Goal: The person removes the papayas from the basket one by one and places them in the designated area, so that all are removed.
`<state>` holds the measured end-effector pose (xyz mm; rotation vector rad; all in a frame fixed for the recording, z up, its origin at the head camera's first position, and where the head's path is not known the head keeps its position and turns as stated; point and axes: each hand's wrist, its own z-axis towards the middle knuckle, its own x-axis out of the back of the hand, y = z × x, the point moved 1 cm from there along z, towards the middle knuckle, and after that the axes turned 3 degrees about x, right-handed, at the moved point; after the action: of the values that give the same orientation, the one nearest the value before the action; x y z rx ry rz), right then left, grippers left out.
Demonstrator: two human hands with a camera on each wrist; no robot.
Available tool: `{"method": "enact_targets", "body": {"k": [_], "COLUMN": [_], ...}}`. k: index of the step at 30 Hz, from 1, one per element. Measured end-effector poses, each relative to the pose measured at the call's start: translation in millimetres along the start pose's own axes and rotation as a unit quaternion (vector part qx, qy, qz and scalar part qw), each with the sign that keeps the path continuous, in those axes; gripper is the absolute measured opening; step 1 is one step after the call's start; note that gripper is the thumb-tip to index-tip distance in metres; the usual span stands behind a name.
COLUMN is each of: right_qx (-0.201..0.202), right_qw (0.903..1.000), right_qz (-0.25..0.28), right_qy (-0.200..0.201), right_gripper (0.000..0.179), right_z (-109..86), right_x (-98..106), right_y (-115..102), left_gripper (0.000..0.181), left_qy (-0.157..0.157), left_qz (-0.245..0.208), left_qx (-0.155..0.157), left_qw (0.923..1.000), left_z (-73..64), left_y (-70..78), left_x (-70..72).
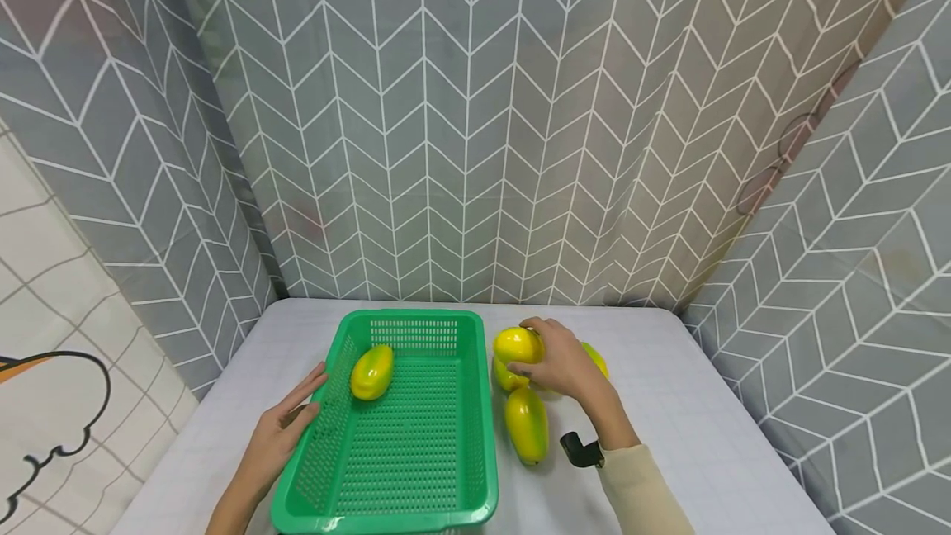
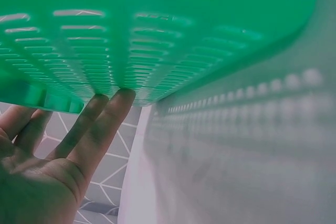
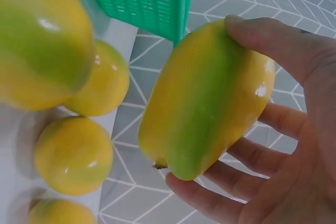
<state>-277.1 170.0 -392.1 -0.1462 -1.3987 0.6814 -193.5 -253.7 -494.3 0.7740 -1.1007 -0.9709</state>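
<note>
My right hand [image 1: 563, 360] grips a yellow-green papaya [image 3: 202, 103] between thumb and fingers, raised off the table at the right of the green basket [image 1: 404, 444]. My left hand [image 1: 273, 436] rests its fingertips against the outside of the basket's left wall, fingers fairly straight, as the left wrist view also shows. Inside the basket, toward its back left, lies one papaya [image 1: 373, 372]. Below and around the right hand are several more: a long papaya [image 1: 527, 426] in front, one papaya [image 1: 508, 375] partly hidden under the held one, and another papaya [image 1: 595, 360] behind the hand.
The basket stands on a white-covered table [image 1: 713, 452], left of the loose fruit. Grey patterned curtains [image 1: 461, 122] enclose the table's back and sides. A black wrist camera mount [image 1: 581, 450] juts from the right wrist near the front papaya.
</note>
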Motion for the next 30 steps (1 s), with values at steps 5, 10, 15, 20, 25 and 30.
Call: {"method": "enact_targets", "body": {"k": [5,10,15,20,25,30], "right_qx": [-0.009,-0.031,-0.069,-0.099,-0.124,-0.167], "right_qw": [0.9996,0.9968,0.9943,0.9923,0.9902,0.9846], "right_qz": [-0.024,-0.069,-0.074,-0.060,-0.047,-0.040], "right_qy": [0.012,0.025,0.033,0.044,0.044,0.031], "right_gripper": [0.067,0.069,0.071,0.071,0.075,0.080], "right_z": [-8.2,-19.1,-28.1,-34.3,-41.5,-49.9], "right_x": [0.3,-0.2,0.6,-0.5,-1.7,-1.1], "right_y": [7.6,13.7,17.3,23.8,30.3,32.0], "left_gripper": [0.044,0.044,0.044,0.045,0.045,0.044], "left_qy": [-0.001,-0.004,-0.004,-0.006,-0.003,-0.003], "left_qz": [-0.006,-0.004,-0.011,-0.010,-0.005,-0.005], "left_qx": [0.004,0.011,0.013,0.015,0.018,0.007], "left_qw": [1.0000,0.9999,0.9998,0.9998,0.9998,1.0000], "left_z": [-0.5,-1.1,-0.7,-0.8,-0.7,-0.5], "left_y": [-1.2,-2.0,0.4,1.5,1.1,0.0], "left_x": [-0.1,-0.3,-0.1,0.4,0.2,-0.2]}}
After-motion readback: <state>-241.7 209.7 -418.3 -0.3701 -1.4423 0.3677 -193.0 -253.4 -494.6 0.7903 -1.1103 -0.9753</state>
